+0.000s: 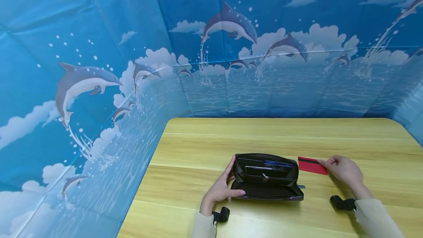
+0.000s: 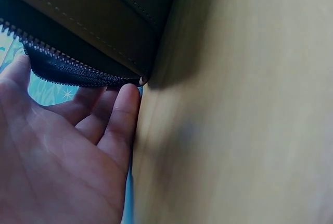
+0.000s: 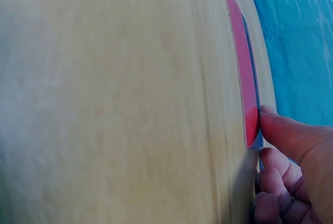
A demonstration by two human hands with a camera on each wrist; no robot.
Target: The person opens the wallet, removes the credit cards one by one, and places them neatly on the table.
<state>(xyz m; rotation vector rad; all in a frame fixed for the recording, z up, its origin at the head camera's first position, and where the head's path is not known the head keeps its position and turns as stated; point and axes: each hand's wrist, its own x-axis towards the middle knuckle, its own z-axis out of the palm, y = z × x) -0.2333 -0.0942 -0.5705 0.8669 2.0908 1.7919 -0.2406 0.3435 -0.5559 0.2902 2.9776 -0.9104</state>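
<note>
A dark brown zip-around wallet (image 1: 264, 189) lies wide open on the table in the head view. My left hand (image 1: 219, 190) grips its left end, thumb over the front half and fingers at the back half. In the left wrist view the fingers meet the zipper teeth (image 2: 62, 57) at the wallet's edge. Blue cards (image 1: 278, 163) and a white edge stick up from the inner slots. Off the wallet's right side, my right hand (image 1: 345, 171) pinches a red card (image 1: 310, 166) with a black stripe by its right end. The right wrist view shows the card (image 3: 242, 73) nearly edge-on.
The wooden table (image 1: 373, 139) carries the wallet near its middle. A blue dolphin-print sheet (image 1: 205, 94) hangs behind and to the left of the table. Black wrist-worn devices (image 1: 342, 204) sit at both sleeves. A small strap tab (image 1: 301, 186) pokes out at the wallet's right.
</note>
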